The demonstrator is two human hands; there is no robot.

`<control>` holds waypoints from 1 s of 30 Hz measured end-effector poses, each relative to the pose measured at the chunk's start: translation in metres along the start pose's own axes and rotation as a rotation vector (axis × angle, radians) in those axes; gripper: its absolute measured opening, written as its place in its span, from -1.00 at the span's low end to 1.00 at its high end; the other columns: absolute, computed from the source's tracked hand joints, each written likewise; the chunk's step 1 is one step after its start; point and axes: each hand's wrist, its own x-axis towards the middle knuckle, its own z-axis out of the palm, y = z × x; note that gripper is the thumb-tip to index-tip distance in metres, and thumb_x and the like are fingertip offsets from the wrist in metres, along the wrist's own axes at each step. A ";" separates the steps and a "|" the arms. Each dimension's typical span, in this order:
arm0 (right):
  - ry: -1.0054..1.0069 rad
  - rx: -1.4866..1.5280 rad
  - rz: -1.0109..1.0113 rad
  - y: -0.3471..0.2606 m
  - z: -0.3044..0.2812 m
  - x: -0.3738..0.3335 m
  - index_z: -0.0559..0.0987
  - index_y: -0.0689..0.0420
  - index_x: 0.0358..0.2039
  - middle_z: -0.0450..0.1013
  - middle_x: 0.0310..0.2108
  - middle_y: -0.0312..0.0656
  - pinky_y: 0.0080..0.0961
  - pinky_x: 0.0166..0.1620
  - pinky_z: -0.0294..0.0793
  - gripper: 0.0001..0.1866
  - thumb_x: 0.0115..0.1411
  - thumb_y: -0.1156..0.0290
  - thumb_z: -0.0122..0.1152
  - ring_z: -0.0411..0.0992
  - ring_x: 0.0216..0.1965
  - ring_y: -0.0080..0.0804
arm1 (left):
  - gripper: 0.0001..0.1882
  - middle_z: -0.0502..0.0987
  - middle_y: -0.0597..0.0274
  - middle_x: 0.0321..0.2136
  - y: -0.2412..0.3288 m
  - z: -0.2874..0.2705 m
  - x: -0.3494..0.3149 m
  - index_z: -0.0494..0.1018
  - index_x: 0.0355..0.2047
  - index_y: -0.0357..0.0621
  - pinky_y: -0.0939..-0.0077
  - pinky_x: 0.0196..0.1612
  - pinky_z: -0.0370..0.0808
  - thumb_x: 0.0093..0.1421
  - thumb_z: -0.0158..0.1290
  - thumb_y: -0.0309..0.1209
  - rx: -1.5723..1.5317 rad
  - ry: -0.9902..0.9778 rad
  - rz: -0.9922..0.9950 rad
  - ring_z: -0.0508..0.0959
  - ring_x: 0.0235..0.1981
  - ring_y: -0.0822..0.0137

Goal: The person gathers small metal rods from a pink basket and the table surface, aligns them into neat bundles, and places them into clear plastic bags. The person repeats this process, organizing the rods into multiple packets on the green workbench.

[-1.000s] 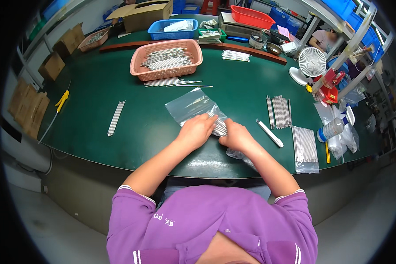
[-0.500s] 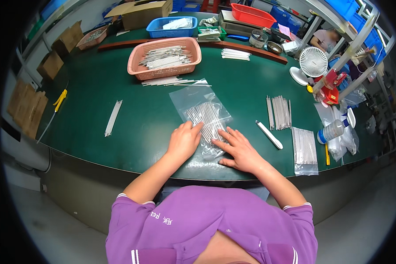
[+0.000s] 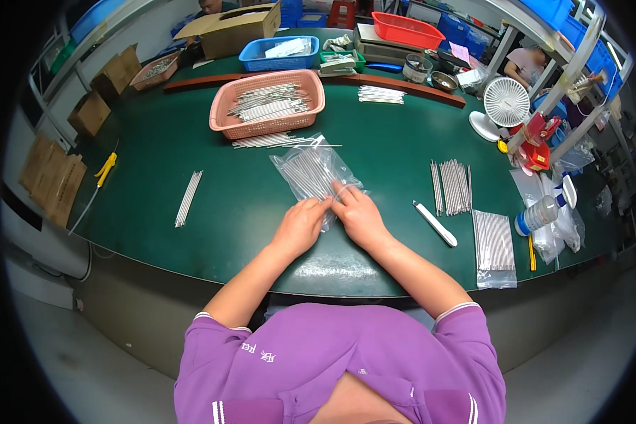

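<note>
A see-through plastic bag (image 3: 308, 168) filled with thin metal rods lies slanted on the green table in front of me. My left hand (image 3: 302, 225) grips its near end, fingers curled in. My right hand (image 3: 360, 218) holds the same bag at its near right side, fingers bent over the plastic, and the fingertips of both hands almost meet. Just past the bag, several loose rods (image 3: 265, 141) lie before a pink basket (image 3: 222, 127) heaped with more rods. A small bundle of rods (image 3: 189, 199) is off to the left.
To the right are more rods (image 3: 454, 187), a white-handled cutter (image 3: 437, 225), a packed bag of rods (image 3: 495, 247), a spray bottle (image 3: 537, 215) and a white fan (image 3: 506, 102). A yellow air gun (image 3: 106, 169) lies left. Blue (image 3: 251, 60) and red (image 3: 410, 30) baskets stand behind.
The bag's near end has been gathered in, and the rods inside now sit farther from me. My right hand went from spread fingers to gripping, moving up and left toward my left hand.
</note>
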 end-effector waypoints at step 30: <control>0.089 0.279 0.438 0.002 -0.050 -0.019 0.44 0.05 0.02 0.39 -0.10 -0.13 -0.20 0.01 0.47 -0.45 -0.04 0.52 0.34 0.38 -0.02 -0.04 | -0.71 0.43 0.09 -0.30 0.050 -0.012 -0.018 0.34 -0.31 -0.16 0.13 -0.19 0.47 -0.07 0.13 -0.58 0.292 -0.013 -0.226 0.49 -0.21 0.00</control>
